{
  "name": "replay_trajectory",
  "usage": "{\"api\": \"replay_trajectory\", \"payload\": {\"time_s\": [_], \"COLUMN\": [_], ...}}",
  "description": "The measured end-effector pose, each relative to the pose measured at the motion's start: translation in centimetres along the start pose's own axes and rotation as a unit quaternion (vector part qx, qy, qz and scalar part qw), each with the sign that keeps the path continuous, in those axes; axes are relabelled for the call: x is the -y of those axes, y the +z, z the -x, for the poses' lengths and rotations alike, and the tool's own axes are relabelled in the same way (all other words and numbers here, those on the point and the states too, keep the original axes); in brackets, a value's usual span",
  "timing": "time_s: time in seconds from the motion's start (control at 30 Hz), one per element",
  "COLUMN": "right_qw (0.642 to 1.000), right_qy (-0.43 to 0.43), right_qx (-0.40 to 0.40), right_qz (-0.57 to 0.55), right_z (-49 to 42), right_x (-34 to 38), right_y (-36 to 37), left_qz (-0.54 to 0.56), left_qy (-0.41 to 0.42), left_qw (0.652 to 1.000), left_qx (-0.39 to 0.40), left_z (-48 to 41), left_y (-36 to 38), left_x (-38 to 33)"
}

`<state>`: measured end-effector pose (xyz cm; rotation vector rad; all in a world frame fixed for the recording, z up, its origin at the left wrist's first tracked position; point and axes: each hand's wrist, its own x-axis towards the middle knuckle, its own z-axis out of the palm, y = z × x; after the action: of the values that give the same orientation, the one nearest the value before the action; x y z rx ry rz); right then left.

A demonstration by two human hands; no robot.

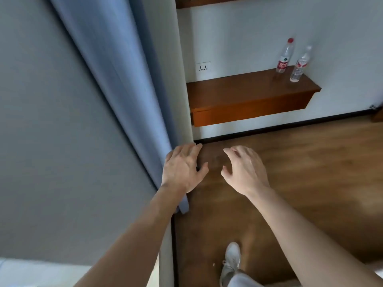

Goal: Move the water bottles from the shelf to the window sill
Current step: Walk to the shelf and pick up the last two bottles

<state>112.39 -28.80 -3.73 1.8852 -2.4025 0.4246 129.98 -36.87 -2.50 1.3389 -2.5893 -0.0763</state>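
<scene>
Two bottles: both are upright on the wooden shelf (248, 94), way over on the far right end of it, nobody touching them
Red-capped bottle (285, 56): clear plastic with a red label, sits closer to the wall, the left one of the pair
Second bottle (300, 67): just to the right of and a bit nearer than the first, same sort of red label; its cap is too blurry to call the colour
Gap between them: very close together, honestly can't tell if they touch
Shelf: brown floating ledge fixed to the white wall, its left part bare
Left hand (183, 168): fingers spread and relaxed, holding nothing, well short of the shelf, right in front of the curtain's edge
Right hand (244, 169): also holding nothing, fingers loosely bent and spread, just beside the left hand over the floor
Socket (203, 67): white wall outlet just above the shelf's left end
Curtain (116, 79): blue, hanging down the left side next to the grey wall
Floor (310, 162): brown wood-look, with a dark skirting line along the far wall
Shoe (231, 259): one white sneaker near the bottom, between the two forearms
</scene>
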Motion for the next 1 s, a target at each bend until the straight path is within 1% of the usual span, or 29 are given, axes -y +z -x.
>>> {"api": "replay_trajectory", "payload": {"time_s": [0.13, 0.27, 0.7, 1.0], "right_qw": [1.000, 0.998, 0.992, 0.990], "right_qy": [0.024, 0.053, 0.122, 0.139], "right_qx": [0.000, 0.003, 0.013, 0.020], "right_qz": [0.003, 0.022, 0.030, 0.028], "right_z": [-3.8, -8.4, -24.4, -32.3], "right_x": [-3.0, -7.6, -28.7, -37.5], "right_y": [0.0, 0.0, -1.6, -0.3], "left_qz": [0.001, -0.005, 0.008, -0.005], "left_qy": [0.013, 0.027, 0.060, 0.074], "left_qw": [1.000, 0.999, 0.998, 0.997], "left_qx": [0.014, 0.021, 0.023, 0.017], "left_z": [-5.5, -12.2, -36.3, -47.4], "left_y": [1.4, 3.0, 8.5, 12.0], "left_x": [-1.0, -3.5, -15.1, -19.2]}}
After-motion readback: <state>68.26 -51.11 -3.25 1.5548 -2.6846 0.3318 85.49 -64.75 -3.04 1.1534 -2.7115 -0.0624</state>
